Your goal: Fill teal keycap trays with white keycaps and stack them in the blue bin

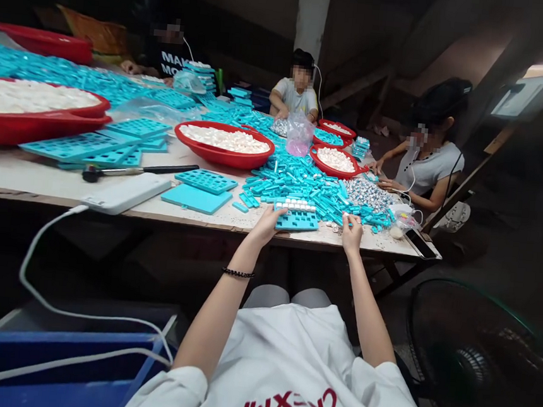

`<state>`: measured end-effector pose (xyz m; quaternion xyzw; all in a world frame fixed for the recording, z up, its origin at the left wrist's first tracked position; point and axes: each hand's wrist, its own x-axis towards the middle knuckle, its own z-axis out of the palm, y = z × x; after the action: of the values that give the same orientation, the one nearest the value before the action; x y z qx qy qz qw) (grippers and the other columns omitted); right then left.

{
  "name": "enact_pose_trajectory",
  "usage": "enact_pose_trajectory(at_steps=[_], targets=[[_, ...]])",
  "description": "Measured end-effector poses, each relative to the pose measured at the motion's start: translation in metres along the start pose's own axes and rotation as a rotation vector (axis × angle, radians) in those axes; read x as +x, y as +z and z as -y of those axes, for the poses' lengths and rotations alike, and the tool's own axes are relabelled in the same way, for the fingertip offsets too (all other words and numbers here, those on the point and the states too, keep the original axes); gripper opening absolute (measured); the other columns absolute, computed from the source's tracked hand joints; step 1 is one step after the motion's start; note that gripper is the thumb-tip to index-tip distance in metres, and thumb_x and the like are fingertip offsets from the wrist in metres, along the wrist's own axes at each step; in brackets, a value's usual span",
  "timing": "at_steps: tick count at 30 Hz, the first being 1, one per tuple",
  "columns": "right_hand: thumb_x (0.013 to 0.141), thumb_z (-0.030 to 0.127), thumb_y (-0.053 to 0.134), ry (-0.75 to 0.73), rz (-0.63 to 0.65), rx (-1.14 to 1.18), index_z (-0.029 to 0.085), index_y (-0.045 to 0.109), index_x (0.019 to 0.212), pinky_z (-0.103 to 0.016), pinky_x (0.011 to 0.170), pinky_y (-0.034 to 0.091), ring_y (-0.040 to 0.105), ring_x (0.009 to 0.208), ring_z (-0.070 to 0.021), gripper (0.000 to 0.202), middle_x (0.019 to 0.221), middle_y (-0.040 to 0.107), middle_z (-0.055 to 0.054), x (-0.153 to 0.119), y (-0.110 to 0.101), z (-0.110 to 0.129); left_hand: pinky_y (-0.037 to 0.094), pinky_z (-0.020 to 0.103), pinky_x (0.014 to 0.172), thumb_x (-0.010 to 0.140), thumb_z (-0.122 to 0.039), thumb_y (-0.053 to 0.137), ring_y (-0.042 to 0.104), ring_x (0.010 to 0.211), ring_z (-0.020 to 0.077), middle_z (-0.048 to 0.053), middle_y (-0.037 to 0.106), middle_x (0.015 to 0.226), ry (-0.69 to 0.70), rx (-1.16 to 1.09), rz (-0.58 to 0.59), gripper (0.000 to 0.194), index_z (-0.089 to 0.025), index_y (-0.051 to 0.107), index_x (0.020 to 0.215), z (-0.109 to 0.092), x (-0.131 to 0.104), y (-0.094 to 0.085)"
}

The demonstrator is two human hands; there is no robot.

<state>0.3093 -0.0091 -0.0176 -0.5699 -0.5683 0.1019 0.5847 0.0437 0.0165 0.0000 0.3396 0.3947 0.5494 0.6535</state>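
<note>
Held tray point(297, 222) before strip heap point(301, 187); mallet point(131, 172) left; phone point(420, 245) at right corner of table point(55, 179)

You wear a loose white T-shirt point(262, 361) at the bottom of the frame, with creased short sleeves point(167, 387) and dark red lettering point(286, 400), partly lost in folds. Grey trousers point(267, 295) show above it. A black beaded bracelet point(238, 273) rings your left wrist point(248, 256).

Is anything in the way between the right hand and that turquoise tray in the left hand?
Nothing visible blocks the gap between the right hand and the turquoise tray in the left hand; the heap of turquoise pieces lies beyond it.
</note>
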Motion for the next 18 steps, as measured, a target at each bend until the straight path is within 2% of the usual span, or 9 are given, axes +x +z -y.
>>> enact_pose_trajectory(at_steps=[2,5,10,13,18], targets=[[0.096,0.057,0.046,-0.003,0.015,0.048,0.013,0.077,0.111,-0.033,0.073,0.056,0.066,0.097,-0.0249,0.056,0.111,0.066,-0.017,-0.001,0.005,0.007,0.059,0.031,0.077,0.088,-0.019,0.071,0.068,0.088,0.0174,0.004,0.070,0.104,-0.012,-0.025,0.020,0.027,-0.019,0.062,0.114,-0.001,0.001,-0.001],[0.094,0.057,0.053,-0.026,0.107,0.124,0.016,0.078,0.110,-0.032,0.070,0.056,0.068,0.088,-0.0227,0.051,0.104,0.071,-0.013,-0.004,0.026,0.022,0.060,0.039,0.082,0.096,-0.029,0.066,0.068,0.096,0.0203,0.008,0.067,0.117,-0.030,-0.053,0.054,0.029,-0.015,0.061,0.122,-0.001,0.004,-0.004],[0.077,0.049,0.077,-0.053,0.308,0.222,0.022,0.082,0.085,-0.030,0.071,0.057,0.071,0.079,-0.0216,0.029,0.086,0.076,-0.005,-0.013,0.075,0.048,0.059,0.044,0.089,0.097,-0.035,0.064,0.066,0.106,0.0236,0.010,0.064,0.126,-0.042,-0.079,0.100,0.036,-0.016,0.060,0.128,0.001,0.009,-0.007],[0.075,0.048,0.078,-0.030,0.318,0.262,0.021,0.081,0.083,-0.033,0.073,0.060,0.073,0.080,-0.0234,0.028,0.086,0.078,-0.006,-0.016,0.093,0.053,0.058,0.045,0.089,0.097,-0.035,0.064,0.066,0.107,0.0238,0.010,0.063,0.127,-0.041,-0.097,0.117,0.036,-0.017,0.060,0.128,0.003,0.012,-0.009],[0.075,0.050,0.075,0.008,0.284,0.304,0.018,0.077,0.082,-0.036,0.074,0.062,0.075,0.079,-0.0257,0.033,0.085,0.078,-0.009,-0.019,0.098,0.049,0.058,0.045,0.090,0.097,-0.035,0.064,0.066,0.107,0.0241,0.010,0.063,0.128,-0.034,-0.149,0.125,0.037,-0.017,0.060,0.129,0.007,0.016,-0.012]])
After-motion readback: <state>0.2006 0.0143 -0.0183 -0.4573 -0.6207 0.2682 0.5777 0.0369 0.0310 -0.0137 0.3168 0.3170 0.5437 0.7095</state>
